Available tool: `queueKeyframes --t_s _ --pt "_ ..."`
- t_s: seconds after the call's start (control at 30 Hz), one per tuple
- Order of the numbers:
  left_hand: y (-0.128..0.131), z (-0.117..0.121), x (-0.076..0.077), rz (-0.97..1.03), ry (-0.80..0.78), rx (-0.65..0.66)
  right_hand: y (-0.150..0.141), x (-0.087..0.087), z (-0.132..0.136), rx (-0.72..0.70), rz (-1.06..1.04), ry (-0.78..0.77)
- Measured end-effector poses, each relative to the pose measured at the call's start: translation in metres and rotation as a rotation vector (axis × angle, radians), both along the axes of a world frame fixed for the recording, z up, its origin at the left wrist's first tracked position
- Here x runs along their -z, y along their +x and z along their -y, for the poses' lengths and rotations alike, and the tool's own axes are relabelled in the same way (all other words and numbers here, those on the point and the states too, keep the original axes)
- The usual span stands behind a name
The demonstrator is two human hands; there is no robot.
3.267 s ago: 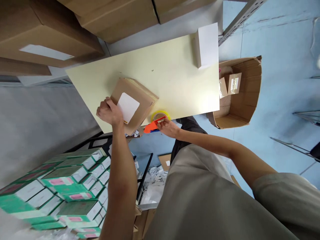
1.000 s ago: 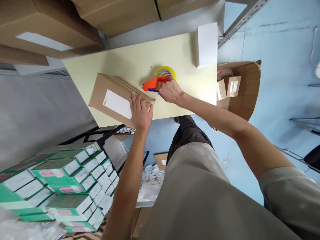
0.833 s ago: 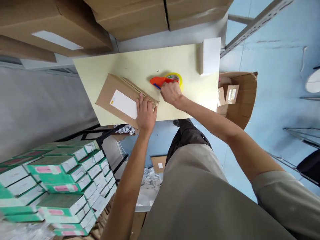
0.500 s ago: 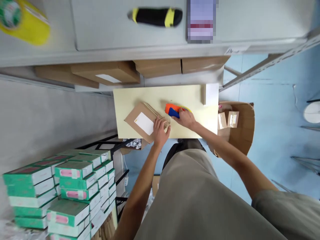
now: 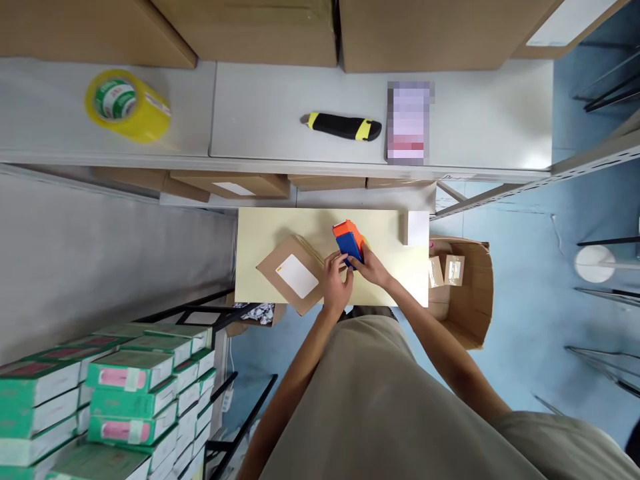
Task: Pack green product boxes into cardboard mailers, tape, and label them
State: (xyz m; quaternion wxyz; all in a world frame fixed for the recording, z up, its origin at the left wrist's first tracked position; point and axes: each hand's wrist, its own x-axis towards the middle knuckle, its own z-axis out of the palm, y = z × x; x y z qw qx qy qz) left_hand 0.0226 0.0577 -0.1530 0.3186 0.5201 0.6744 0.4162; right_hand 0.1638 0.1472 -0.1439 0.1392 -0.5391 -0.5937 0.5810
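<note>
An orange and blue tape dispenser (image 5: 350, 245), with a bit of yellow behind it, is raised over the pale yellow tabletop. My right hand (image 5: 373, 267) is closed around its right and lower side. Against its lower left edge, my left hand (image 5: 339, 283) has bent fingers and a thumb gripping it; whether tape is between them is too small to tell. Left of my hands a flat brown carton (image 5: 275, 272) with a white label lies turned at an angle. Its right end is partly hidden by my left hand.
Above the table, a grey shelf (image 5: 260, 93) bears a yellow tape roll (image 5: 150, 117), a utility knife (image 5: 343, 127) and large cartons. A white box (image 5: 417, 228) sits at the table's right end, beside an open carton (image 5: 470, 300). Green-and-white boxes (image 5: 133, 380) are stacked lower left.
My left hand has left the carton and come to the tape dispenser. My right hand has turned the dispenser more upright, showing more of its blue side. The camera view has tilted up.
</note>
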Motion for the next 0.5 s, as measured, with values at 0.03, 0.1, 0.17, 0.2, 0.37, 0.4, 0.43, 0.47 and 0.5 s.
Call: queueKeyframes --t_s 0.03,0.1,0.17,0.2,0.37,0.4,0.43,0.47,0.5 --pt "-0.003 -0.002 -0.003 0.002 0.012 0.002 -0.002 -0.005 -0.001 -0.028 0.034 0.031" --pt "-0.011 -0.003 -0.014 0.005 0.052 -0.013 -0.010 -0.020 -0.002 -0.086 0.089 0.097" --pt "-0.018 -0.002 -0.031 0.027 0.115 -0.046 -0.022 -0.041 -0.002 -0.144 0.138 0.203" --pt "-0.022 -0.001 -0.041 0.038 0.150 -0.068 -0.030 -0.054 -0.003 -0.169 0.161 0.265" --pt "-0.055 -0.020 -0.094 0.006 0.308 -0.136 -0.082 -0.126 -0.027 -0.244 0.232 0.606" --pt "-0.064 -0.032 -0.105 -0.008 0.335 -0.142 -0.095 -0.140 -0.039 -0.256 0.236 0.676" --pt "-0.076 -0.047 -0.114 -0.019 0.358 -0.146 -0.108 -0.153 -0.055 -0.270 0.239 0.746" --pt "-0.088 -0.065 -0.123 -0.030 0.375 -0.152 -0.122 -0.164 -0.073 -0.272 0.247 0.822" --pt "-0.100 -0.083 -0.131 -0.041 0.369 -0.141 -0.136 -0.174 -0.093 -0.280 0.262 0.890"
